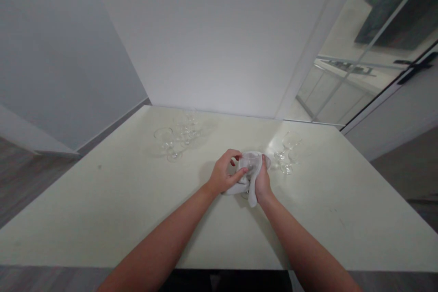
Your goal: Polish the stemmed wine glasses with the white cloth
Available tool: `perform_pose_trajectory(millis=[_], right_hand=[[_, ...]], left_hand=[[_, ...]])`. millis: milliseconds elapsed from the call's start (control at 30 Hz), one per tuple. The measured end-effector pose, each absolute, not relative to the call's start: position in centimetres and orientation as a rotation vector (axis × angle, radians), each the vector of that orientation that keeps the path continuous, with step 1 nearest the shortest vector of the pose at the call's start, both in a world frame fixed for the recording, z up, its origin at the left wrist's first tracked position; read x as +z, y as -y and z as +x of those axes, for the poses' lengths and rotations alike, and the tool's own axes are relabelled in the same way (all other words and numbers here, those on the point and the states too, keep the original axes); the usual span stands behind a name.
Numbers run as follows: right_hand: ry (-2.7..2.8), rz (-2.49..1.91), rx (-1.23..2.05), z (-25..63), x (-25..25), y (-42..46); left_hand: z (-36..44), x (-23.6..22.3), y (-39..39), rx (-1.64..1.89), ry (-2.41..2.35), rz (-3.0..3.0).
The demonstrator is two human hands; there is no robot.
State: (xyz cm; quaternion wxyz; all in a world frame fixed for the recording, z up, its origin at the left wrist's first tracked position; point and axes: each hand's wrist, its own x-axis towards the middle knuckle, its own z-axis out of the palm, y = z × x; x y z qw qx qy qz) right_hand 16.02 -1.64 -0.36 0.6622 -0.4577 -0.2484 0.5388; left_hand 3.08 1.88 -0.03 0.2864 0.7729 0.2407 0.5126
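Under the folds of a white cloth [252, 191], much of a clear glass [249, 161] is hidden, and its lower outline is hard to make out. It is held between both hands above the table [119, 205]: its left side is pinched by the left hand [224, 172], while cloth is clasped against its right side by the right hand [263, 185], whose fingers are mostly concealed.
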Motion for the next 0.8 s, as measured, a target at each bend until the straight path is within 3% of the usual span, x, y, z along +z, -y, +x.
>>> perform_pose_trajectory(millis=[467,800], right_hand=[[0.806,-0.91,1.067,15.7,0.5,2.9],[0.488,-1.107,1.13,16.8,0.0,2.0]], left_hand=[[3.3,0.2,-1.9,1.107,-0.454,2.118],[3.5,-0.6,-2.0,1.014,-0.568,2.139]])
